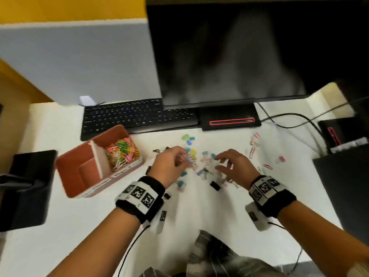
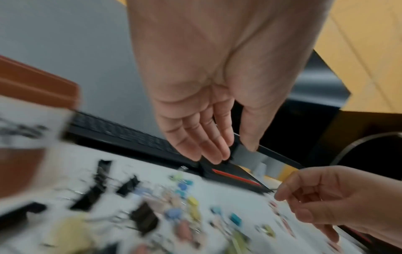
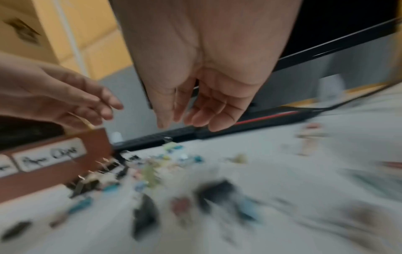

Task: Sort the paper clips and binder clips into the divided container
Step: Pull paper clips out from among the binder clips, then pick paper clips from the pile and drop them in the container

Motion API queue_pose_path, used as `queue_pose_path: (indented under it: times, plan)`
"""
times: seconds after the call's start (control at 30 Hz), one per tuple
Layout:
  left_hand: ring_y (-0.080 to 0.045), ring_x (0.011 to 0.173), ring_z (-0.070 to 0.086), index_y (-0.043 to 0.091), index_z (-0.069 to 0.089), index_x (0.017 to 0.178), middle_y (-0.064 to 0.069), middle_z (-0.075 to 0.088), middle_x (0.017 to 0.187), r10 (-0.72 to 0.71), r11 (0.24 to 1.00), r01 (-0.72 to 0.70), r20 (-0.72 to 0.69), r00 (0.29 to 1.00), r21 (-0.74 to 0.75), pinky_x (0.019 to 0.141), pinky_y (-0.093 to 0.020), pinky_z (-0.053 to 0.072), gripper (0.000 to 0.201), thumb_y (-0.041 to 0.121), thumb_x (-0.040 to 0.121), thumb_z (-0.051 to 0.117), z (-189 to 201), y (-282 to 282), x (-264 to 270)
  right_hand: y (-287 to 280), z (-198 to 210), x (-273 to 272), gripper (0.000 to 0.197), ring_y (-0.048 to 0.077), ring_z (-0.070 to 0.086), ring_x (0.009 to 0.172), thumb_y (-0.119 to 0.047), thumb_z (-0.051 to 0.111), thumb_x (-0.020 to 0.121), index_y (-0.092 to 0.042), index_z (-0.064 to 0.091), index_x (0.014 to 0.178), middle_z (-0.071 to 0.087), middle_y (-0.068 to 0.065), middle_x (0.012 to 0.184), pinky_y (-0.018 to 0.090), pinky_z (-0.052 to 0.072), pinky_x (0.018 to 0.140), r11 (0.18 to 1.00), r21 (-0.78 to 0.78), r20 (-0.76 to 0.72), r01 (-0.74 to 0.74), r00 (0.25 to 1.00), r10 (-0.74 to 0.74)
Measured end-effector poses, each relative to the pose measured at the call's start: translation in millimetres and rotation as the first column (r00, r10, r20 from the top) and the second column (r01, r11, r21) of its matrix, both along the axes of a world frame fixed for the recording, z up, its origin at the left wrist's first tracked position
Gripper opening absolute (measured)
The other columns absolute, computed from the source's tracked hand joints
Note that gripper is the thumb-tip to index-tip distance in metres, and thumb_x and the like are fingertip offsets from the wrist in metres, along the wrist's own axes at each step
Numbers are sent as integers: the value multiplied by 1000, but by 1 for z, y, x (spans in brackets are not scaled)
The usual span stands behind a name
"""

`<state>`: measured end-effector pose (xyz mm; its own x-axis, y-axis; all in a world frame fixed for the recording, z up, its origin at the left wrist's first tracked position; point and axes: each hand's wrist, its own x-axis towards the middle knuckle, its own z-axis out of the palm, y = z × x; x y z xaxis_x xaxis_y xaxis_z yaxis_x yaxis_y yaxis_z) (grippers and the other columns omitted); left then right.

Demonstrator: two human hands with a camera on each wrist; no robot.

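Observation:
A brown divided container (image 1: 71,172) stands on the white desk at the left; its far compartment holds coloured paper clips (image 1: 122,151), and a handwritten label (image 3: 50,154) is on its front. A scattered pile of pastel and black binder clips (image 1: 201,170) lies mid-desk. My left hand (image 1: 177,159) hovers over the pile's left side with relaxed fingers (image 2: 208,151), holding nothing. My right hand (image 1: 223,163) hovers over the right side, its loosely curled fingers (image 3: 195,118) empty. Loose paper clips (image 1: 252,151) lie further right. The wrist views are blurred.
A black keyboard (image 1: 139,114) and the monitor (image 1: 239,47) with its stand base (image 1: 231,120) sit behind the pile. Cables (image 1: 299,116) run at the back right. Dark objects flank the desk at the left (image 1: 26,188) and right (image 1: 343,186).

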<state>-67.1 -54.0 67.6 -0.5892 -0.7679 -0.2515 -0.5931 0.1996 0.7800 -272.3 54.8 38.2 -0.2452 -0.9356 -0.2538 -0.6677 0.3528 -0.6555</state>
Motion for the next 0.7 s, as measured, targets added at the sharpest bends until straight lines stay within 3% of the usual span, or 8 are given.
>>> queue_pose_path:
  times: [0.13,0.23,0.33,0.47,0.53,0.7]
  plan:
    - [-13,81,56,18,58,108,1,58,95,-184,983,183,59,981,23,74,-22,43,28,20,81,67,-18,40,-75,76,-15,-78,31,15,52,69,-18,74,75,-23,64,104,53,-2,92,32,50,75,970,133,-120,206,974,-190]
    - [-17,90,56,20,56,113,-1,57,106,-297,954,298,125,947,9,82,-29,47,35,26,80,67,-31,64,-121,113,-27,-111,34,14,54,82,-15,74,74,-22,63,106,50,-7,100,29,47,83,947,206,-152,245,964,-217]
    - [-22,101,55,22,52,115,-2,56,112,-357,930,368,237,904,-5,88,-37,47,43,30,77,69,-45,84,-159,129,-42,-129,32,14,56,93,-12,74,73,-22,65,102,52,-8,100,23,42,88,959,210,-130,192,977,-168]
    - [-25,113,49,22,47,122,-2,52,120,-452,868,496,437,778,16,95,-41,41,55,33,74,72,-68,104,-192,127,-58,-139,23,26,60,98,-11,74,74,-15,69,97,64,6,101,32,43,93,983,167,-88,75,994,-61]
    - [-25,114,46,20,47,121,-3,51,121,-469,841,542,502,727,0,96,-41,38,53,33,74,70,-78,109,-197,121,-56,-137,19,25,60,96,-14,72,76,-14,70,95,66,8,98,33,43,91,983,169,-71,68,996,-57]
    - [-24,111,50,19,57,112,-2,58,113,-412,836,541,549,727,-89,92,-36,36,32,30,82,62,-90,115,-212,116,-53,-146,13,20,62,81,-18,73,76,-11,70,86,68,7,88,28,49,78,963,254,21,94,995,-102]
